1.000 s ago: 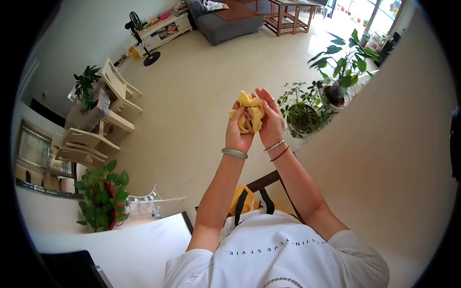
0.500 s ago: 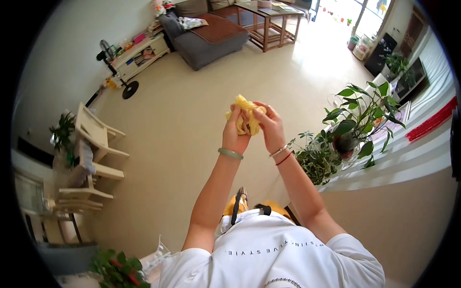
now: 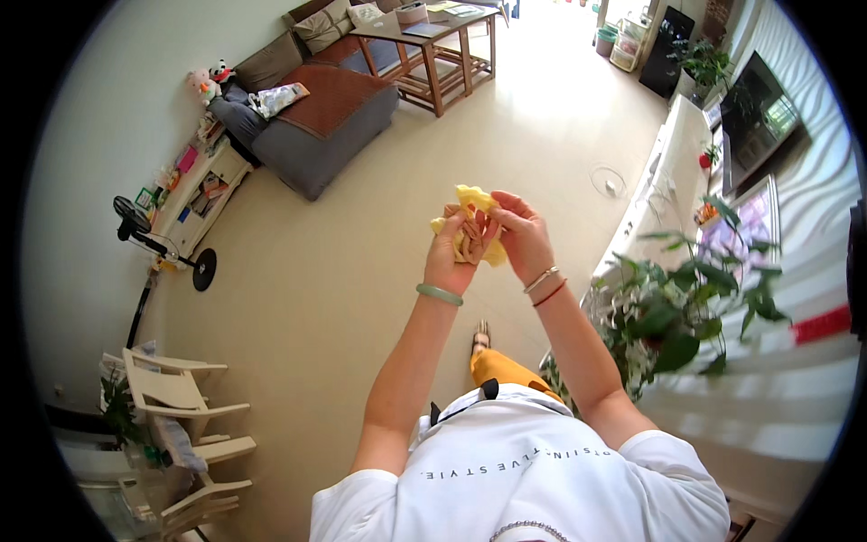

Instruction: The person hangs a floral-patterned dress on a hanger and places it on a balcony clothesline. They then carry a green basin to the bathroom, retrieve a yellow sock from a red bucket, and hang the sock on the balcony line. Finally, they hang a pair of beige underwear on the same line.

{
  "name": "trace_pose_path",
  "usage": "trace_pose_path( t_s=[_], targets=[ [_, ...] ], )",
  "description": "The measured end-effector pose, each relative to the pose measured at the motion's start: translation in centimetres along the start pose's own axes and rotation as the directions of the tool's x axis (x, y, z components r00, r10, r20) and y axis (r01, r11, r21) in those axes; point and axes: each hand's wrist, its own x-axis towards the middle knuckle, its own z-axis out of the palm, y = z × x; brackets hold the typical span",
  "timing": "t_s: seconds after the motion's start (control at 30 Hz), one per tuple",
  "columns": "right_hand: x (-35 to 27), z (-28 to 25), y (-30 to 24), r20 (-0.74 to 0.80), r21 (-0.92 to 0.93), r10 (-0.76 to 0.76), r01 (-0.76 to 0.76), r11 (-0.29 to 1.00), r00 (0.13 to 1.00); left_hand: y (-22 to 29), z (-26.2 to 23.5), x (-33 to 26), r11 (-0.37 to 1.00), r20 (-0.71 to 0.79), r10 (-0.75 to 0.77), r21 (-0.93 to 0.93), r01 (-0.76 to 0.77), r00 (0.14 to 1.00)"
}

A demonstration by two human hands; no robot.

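A crumpled yellow cloth [image 3: 473, 196], soft and bunched up, is held out ahead of my body in both hands. My left hand [image 3: 446, 259], with a green bangle at its wrist, is closed round the lower left of the bundle. Fingers of my right hand [image 3: 526, 237] pinch its upper right part. That wrist wears a silver bangle and a red string. Folds of the cloth stick out above and below the fingers, and the rest is hidden by the hands. The cloth is well above the floor.
Ahead stand a grey sofa [image 3: 302, 163] and a wooden table [image 3: 424, 41]. On the left are a black fan [image 3: 206, 269], a low white cabinet [image 3: 230, 170] and pale chairs [image 3: 172, 390]. Leafy plants [image 3: 668, 330] and a long white TV stand [image 3: 664, 172] line the right.
I have stepped forward, and the sofa, fan and chairs have shifted down in view. Both hands still grip the cloth; its top fold is now spread toward my right fingers.
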Motion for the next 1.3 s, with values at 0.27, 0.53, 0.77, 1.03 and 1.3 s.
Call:
trace_pose_path(
  t_s=[0.27, 0.53, 0.77, 1.03, 1.3],
  targets=[
    [18.0, 4.3, -1.5, -0.013, 0.199, 0.098, -0.094, 0.975, 0.995, 8.6, 4.8, 15.6, 0.995, 0.014, -0.007, 0.099, 0.005, 1.000],
    [36.1, 2.6, -5.6, -0.022, 0.217, 0.094, -0.087, 0.972, 0.995, 12.1, 6.7, 34.7, 0.936, -0.047, 0.012, 0.351, 0.005, 0.999],
    [52.6, 2.2, -9.6, -0.192, -0.252, -0.293, 0.241, 0.937, 0.937, 13.6, 12.1, 52.8, 0.668, 0.114, -0.076, 0.743, -0.034, 0.991],
    [64.7, -4.8, -18.7, -0.416, -0.388, -0.467, 0.312, 0.867, 0.780, 8.7, 19.2, 71.5, 0.715, 0.148, -0.407, 0.666, 0.214, 0.901],
    [78.8, -14.4, -25.2, -0.490, -0.506, -0.140, -0.149, 0.850, 0.861, 2.5, 24.7, 89.7, 0.781, 0.185, -0.447, 0.557, 0.281, 0.875]
  ],
)
